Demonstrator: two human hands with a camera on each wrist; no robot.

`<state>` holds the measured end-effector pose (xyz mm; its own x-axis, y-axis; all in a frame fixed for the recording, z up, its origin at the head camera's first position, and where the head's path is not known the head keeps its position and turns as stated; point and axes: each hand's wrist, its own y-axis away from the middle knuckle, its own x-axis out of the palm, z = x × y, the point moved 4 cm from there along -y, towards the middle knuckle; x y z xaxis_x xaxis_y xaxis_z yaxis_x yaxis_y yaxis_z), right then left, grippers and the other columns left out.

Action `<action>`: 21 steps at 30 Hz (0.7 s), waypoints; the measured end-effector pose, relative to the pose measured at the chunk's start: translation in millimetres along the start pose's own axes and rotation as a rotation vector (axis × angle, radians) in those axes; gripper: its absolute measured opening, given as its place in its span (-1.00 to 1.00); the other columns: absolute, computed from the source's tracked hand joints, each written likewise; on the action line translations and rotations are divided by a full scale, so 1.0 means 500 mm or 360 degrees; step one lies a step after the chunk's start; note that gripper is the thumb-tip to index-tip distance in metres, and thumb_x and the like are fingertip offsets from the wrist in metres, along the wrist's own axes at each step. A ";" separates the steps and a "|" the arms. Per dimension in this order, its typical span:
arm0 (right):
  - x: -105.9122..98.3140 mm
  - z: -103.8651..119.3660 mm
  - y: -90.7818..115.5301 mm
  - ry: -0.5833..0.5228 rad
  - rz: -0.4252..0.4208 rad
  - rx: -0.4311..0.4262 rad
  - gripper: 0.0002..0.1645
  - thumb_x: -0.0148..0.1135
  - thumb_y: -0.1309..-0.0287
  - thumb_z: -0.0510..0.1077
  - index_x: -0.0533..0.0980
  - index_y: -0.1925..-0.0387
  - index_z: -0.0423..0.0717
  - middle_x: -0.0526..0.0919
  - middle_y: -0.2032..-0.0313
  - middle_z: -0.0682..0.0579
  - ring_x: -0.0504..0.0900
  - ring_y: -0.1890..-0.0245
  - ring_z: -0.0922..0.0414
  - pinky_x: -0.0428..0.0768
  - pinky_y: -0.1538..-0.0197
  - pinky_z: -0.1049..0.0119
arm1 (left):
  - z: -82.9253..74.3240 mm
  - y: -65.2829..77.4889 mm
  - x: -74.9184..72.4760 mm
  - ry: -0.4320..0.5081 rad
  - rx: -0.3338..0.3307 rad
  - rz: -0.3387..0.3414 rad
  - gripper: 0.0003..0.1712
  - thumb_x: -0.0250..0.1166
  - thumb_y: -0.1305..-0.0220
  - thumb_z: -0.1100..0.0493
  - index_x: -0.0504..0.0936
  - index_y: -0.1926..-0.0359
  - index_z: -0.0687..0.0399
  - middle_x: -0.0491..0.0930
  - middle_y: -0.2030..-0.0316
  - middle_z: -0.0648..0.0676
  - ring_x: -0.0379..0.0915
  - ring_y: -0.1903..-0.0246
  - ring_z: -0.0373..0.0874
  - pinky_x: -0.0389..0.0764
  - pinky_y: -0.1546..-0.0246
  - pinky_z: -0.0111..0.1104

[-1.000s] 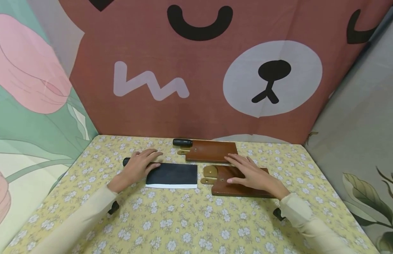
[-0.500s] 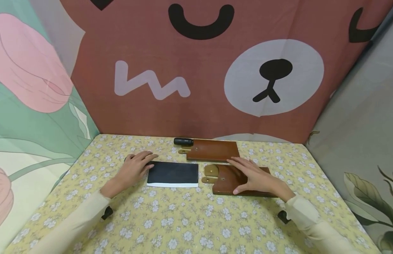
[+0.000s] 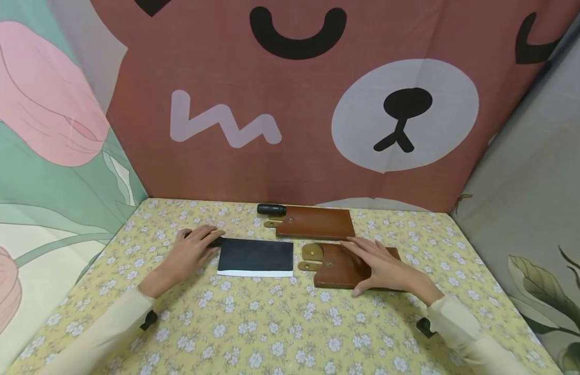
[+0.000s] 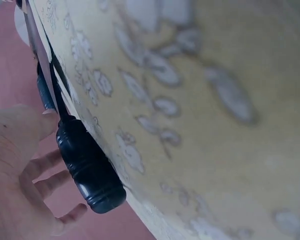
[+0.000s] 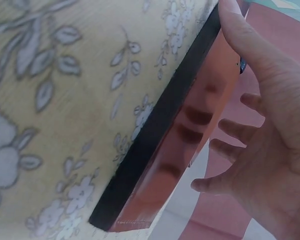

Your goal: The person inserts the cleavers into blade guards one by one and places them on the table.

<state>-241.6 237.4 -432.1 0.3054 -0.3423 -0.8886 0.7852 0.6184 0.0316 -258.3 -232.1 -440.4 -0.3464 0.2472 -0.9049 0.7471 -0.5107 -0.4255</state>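
Note:
A cleaver with a black blade and a pale edge lies flat on the left half of the table. My left hand hovers around its black handle; in the left wrist view the thumb is close to the handle's neck and the fingers extend loosely past it. To the right lies a brown leather knife sheath with two tan snap straps. Over its right part is my right hand, thumb at the near edge, fingers spread and slightly bent, with no grip visible in the right wrist view.
Behind these lies another brown sheath, with a black handle at its left end. A yellow flowered cloth covers the table. Printed fabric backdrops stand at the back and both sides.
My left hand has slid left off the blade to the handle. My right hand has moved slightly right, and its thumb has come down to the sheath's near edge.

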 end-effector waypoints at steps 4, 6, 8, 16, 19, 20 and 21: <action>0.000 0.000 0.008 -0.0001 -0.0012 -0.0011 0.42 0.64 0.07 0.27 0.06 -0.67 0.01 -0.04 -0.63 -0.30 -0.10 -0.59 -0.42 -0.25 -0.44 -0.55 | 0.001 0.006 -0.009 -0.0020 -0.0010 0.0008 -0.39 0.49 -0.32 0.15 0.58 -0.36 0.12 0.60 -0.22 0.22 0.48 -0.24 0.16 0.42 -0.05 0.27; 0.000 -0.002 0.011 -0.0005 -0.0019 -0.0015 0.42 0.65 0.08 0.27 0.07 -0.67 0.00 -0.04 -0.63 -0.31 -0.09 -0.59 -0.43 -0.24 -0.43 -0.56 | 0.001 0.009 -0.013 -0.0024 -0.0009 -0.0001 -0.37 0.51 -0.30 0.17 0.57 -0.36 0.13 0.59 -0.22 0.24 0.46 -0.26 0.21 0.40 -0.05 0.29; 0.001 -0.006 0.014 -0.0005 -0.0018 -0.0015 0.43 0.65 0.09 0.27 0.07 -0.67 -0.02 -0.03 -0.63 -0.31 -0.08 -0.59 -0.43 -0.24 -0.43 -0.57 | 0.002 0.012 -0.016 -0.0023 -0.0004 -0.0014 -0.36 0.52 -0.27 0.18 0.58 -0.35 0.14 0.60 -0.21 0.26 0.46 -0.27 0.26 0.40 -0.05 0.32; 0.002 -0.020 0.026 0.0053 -0.0027 -0.0004 0.42 0.64 0.10 0.30 0.09 -0.66 -0.02 0.00 -0.60 -0.35 -0.03 -0.57 -0.44 -0.19 -0.42 -0.56 | 0.013 0.015 -0.016 -0.0035 -0.0008 0.0047 -0.28 0.58 -0.21 0.15 0.55 -0.37 0.11 0.57 -0.25 0.26 0.43 -0.31 0.30 0.36 -0.08 0.33; 0.001 -0.024 0.028 0.0051 -0.0034 0.0008 0.42 0.65 0.10 0.28 0.09 -0.66 0.00 0.01 -0.61 -0.33 -0.02 -0.57 -0.42 -0.18 -0.43 -0.55 | 0.015 0.013 -0.017 -0.0045 -0.0014 0.0066 -0.26 0.59 -0.19 0.15 0.55 -0.37 0.13 0.57 -0.25 0.25 0.44 -0.30 0.28 0.37 -0.07 0.31; 0.002 -0.025 0.028 0.0053 -0.0034 0.0008 0.42 0.65 0.10 0.29 0.09 -0.66 -0.01 0.02 -0.60 -0.33 -0.01 -0.57 -0.42 -0.17 -0.43 -0.55 | 0.015 0.013 -0.017 -0.0049 -0.0014 0.0071 -0.26 0.59 -0.19 0.15 0.55 -0.37 0.13 0.58 -0.25 0.25 0.44 -0.30 0.27 0.38 -0.07 0.30; 0.002 -0.025 0.029 0.0054 -0.0034 0.0010 0.42 0.65 0.11 0.29 0.09 -0.66 -0.02 0.02 -0.60 -0.33 0.00 -0.57 -0.42 -0.17 -0.43 -0.55 | 0.015 0.013 -0.018 -0.0053 -0.0014 0.0074 -0.26 0.59 -0.19 0.15 0.56 -0.37 0.14 0.58 -0.24 0.25 0.45 -0.29 0.26 0.39 -0.06 0.29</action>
<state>-236.9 255.0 -438.2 0.2699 -0.3311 -0.9042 0.7946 0.6069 0.0150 -254.8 -243.7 -435.1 -0.3299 0.1957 -0.9235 0.7677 -0.5136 -0.3831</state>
